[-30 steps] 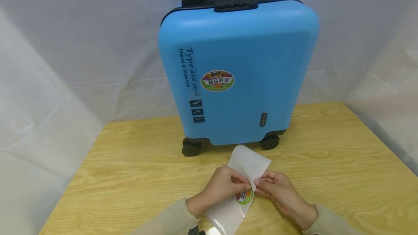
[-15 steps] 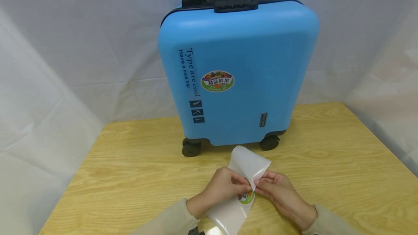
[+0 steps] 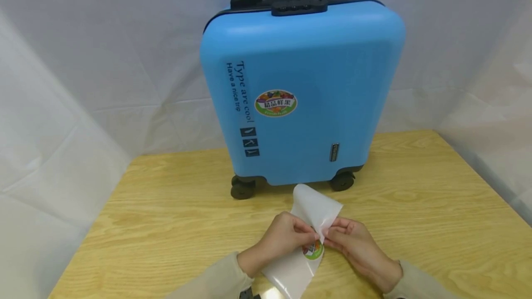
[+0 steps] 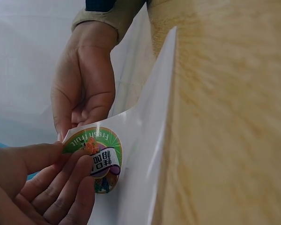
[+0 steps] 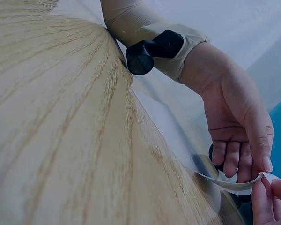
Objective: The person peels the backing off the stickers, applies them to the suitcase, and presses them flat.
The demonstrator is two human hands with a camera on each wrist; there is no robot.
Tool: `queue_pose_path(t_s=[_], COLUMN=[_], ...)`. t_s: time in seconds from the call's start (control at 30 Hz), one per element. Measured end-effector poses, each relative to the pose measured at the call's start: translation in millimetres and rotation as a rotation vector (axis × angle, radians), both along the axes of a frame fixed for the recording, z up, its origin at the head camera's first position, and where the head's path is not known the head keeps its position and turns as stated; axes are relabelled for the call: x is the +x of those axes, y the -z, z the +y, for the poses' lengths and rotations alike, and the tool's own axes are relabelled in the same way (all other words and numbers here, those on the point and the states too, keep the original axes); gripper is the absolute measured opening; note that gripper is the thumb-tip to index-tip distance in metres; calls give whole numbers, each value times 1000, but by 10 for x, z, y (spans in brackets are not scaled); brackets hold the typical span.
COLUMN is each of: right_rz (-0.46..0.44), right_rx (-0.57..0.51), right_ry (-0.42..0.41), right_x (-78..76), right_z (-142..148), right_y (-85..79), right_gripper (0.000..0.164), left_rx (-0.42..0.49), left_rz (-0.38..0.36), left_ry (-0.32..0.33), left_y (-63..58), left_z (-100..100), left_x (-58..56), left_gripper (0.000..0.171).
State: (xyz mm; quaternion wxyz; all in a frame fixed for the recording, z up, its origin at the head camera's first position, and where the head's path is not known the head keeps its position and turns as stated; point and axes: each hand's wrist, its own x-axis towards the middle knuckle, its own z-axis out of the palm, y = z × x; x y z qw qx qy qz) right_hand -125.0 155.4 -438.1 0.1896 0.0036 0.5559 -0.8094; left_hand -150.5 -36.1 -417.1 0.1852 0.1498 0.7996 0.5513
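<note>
Over the tabletop (image 3: 166,216), in front of the blue suitcase (image 3: 320,68), my left hand (image 3: 280,238) pinched thumb to forefinger at the rim of a fruit sticker (image 3: 314,251) lying on a white sheet (image 3: 290,270); my right hand (image 3: 360,249) pinched the sheet's edge just beside it. Whether the sticker had lifted, I could not tell. The step looked like peeling: it called for my right hand to bend the sheet back firmly and my left to draw low and slowly, since a quick tug could crease or tear the sticker. The left wrist view showed "Fresh fruit" upside down on the sticker, partly covered by my fingers in the head view. The right wrist view caught the sheet's edge bowing toward the pinch, and a black device (image 5: 152,50) at my left cuff. Only the head view took in the whole suitcase, a matching badge (image 3: 276,103) on its front.
</note>
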Motion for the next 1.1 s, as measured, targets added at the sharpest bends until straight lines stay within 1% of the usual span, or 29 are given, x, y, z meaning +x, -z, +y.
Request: queue_pose_path(t_s=[0.13,0.33,0.67,0.9,1.1], right_rz=[5,13,5,-3,-11], right_rx=[17,32,29,32,40], right_ry=[1,2,-1,7,15], right_x=[-3,-13,1,7,-2], right_z=[0,3,8,-1,4], right_y=[2,-13,-4,-26,-31], right_gripper=[20,24,23,18,22], left_rx=[2,9,29,34,34], left_rz=[0,-27,-51,-56,-60], left_ry=[-2,-3,-7,-13,-14], left_y=[0,28,18,21,13], left_z=[1,6,12,13,13], left_x=[-6,-32,-10,-9,-12], left_gripper=[13,15,17,16,15])
